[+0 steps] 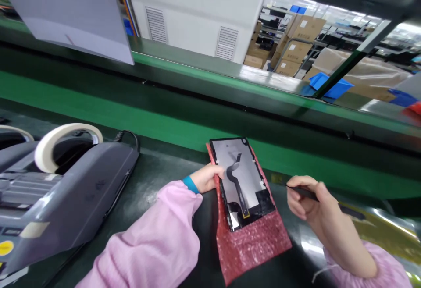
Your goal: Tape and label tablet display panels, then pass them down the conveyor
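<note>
- The screen panel point(241, 183) has a black frame around a dull grey face, with a black flex ribbon point(237, 178) curving across it and a small yellow patch near its lower end.
- The bubble-wrap pouch point(251, 240) under it is pinkish red, dotted with a fine bubble texture.
- Both sleeves are pale pink; the left hand point(207, 178) shows a teal cuff at the wrist.
- The tool point(304, 192) in the right hand point(307, 200) is black.
- The tape dispenser point(66, 196) is grey, carrying a cream-white tape roll point(49, 141).
- The conveyor belt point(131, 115) is bright green, the worktop point(158, 178) dark green-black.
- Far bins point(329, 85) are blue, boxes point(297, 38) brown.
</note>
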A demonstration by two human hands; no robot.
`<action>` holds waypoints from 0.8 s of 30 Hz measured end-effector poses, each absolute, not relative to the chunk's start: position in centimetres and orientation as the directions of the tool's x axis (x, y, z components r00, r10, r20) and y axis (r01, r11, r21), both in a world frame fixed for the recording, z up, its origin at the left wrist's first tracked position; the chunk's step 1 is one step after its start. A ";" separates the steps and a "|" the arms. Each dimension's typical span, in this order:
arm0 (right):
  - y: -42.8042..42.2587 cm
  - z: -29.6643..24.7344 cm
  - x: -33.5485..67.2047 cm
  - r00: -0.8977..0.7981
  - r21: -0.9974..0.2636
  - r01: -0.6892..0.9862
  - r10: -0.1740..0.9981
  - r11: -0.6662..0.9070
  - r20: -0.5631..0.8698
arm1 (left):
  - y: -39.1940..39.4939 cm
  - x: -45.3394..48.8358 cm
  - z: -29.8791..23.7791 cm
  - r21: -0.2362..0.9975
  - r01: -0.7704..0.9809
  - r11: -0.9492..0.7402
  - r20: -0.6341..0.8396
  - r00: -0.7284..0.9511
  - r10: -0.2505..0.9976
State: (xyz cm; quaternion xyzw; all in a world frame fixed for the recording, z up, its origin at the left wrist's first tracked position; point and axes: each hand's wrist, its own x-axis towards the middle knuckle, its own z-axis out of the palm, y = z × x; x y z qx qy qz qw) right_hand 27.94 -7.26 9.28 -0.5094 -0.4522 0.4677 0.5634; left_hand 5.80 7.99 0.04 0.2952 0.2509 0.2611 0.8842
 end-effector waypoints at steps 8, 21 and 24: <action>-10.9 6.3 26.2 0.206 -0.992 -0.093 0.974 -0.082 -0.099 | 6.3 4.5 0.3 0.947 -0.290 0.141 -0.038 0.332 0.943; -10.1 4.1 24.2 0.103 -0.974 0.080 0.973 -0.213 -0.204 | 2.3 0.6 2.8 0.799 0.113 -0.591 0.302 0.775 0.555; -10.2 3.7 24.0 0.082 -0.969 0.077 0.970 -0.236 -0.230 | 2.2 1.0 2.7 0.805 0.104 -0.584 0.230 0.853 0.469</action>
